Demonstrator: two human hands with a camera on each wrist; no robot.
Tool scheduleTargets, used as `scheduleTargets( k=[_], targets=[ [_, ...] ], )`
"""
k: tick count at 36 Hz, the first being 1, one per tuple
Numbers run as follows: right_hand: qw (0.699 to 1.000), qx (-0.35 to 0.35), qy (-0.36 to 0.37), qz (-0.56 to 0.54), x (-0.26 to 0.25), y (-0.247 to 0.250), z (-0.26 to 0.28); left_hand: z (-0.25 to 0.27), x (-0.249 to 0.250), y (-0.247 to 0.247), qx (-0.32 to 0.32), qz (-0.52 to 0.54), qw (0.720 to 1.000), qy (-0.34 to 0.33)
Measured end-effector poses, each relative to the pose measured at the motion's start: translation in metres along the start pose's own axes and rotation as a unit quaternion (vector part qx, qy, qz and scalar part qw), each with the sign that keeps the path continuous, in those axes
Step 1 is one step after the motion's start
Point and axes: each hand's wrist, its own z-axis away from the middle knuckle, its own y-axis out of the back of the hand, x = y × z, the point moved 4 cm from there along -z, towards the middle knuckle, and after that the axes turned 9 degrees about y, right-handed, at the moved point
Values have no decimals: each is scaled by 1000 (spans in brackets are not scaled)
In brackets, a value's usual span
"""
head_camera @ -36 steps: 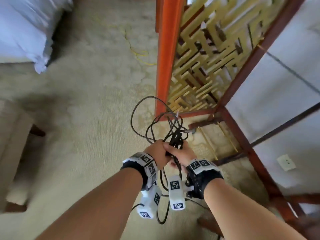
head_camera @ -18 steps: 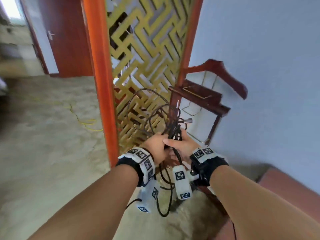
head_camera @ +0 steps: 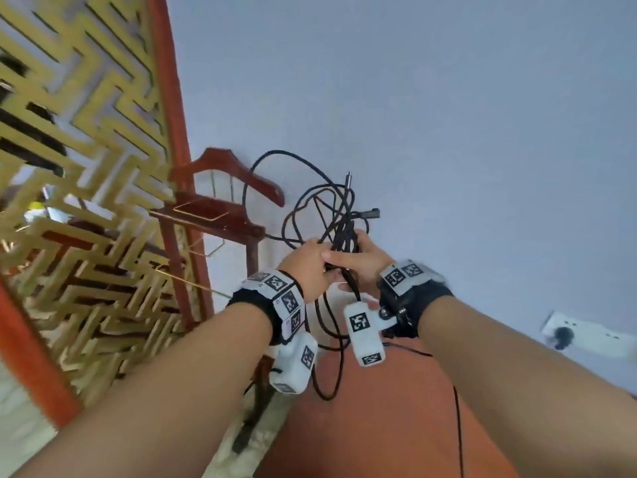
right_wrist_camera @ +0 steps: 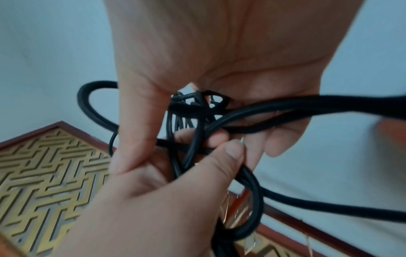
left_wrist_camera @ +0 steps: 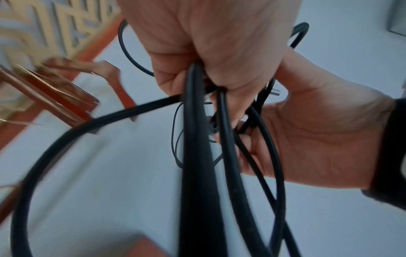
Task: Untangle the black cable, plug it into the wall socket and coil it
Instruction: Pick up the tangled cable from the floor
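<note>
In the head view, both hands met at the centre of the frame and held the black cable (head_camera: 312, 201) as one tangled bunch against the pale wall. The left hand (head_camera: 305, 267) gripped the bunch from the 9 o'clock side and the right hand (head_camera: 362, 260) from the 3 o'clock side, knuckles almost touching. Loops fanned up toward 12 o'clock, a metal-tipped end poked straight up, and a small connector (head_camera: 370, 213) stuck out toward 2 o'clock; slack strands hung down toward 6 o'clock past the wrist cameras. The wall socket (head_camera: 582, 334), with something dark already on its face, lay well apart at 4 o'clock of the hands, nearer the right arm. A wooden stand (head_camera: 220, 215) and a lattice screen (head_camera: 86, 167) stood at 9 o'clock.

In the left wrist view, the left hand (left_wrist_camera: 211, 43) had its fingers curled tight round several strands (left_wrist_camera: 197, 156), which ran down toward 6 o'clock, one wide loop swinging out to 8 o'clock. The right hand (left_wrist_camera: 318, 130) lay at 3 o'clock, touching the same bundle.

In the right wrist view, the right hand (right_wrist_camera: 219, 52) clamped the knot (right_wrist_camera: 197, 106) at the centre, and the left hand (right_wrist_camera: 153, 200) came up from 7 o'clock, its thumb pinching strands. Untangling looked barely begun; the bunch's long axis ran roughly vertical between the hands.
</note>
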Motion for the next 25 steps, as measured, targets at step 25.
scheduleTargets(
  k=[25],
  targets=[
    [972, 224, -66, -15, 132, 443, 186, -62, 385, -315, -181, 100, 965, -161]
  ],
)
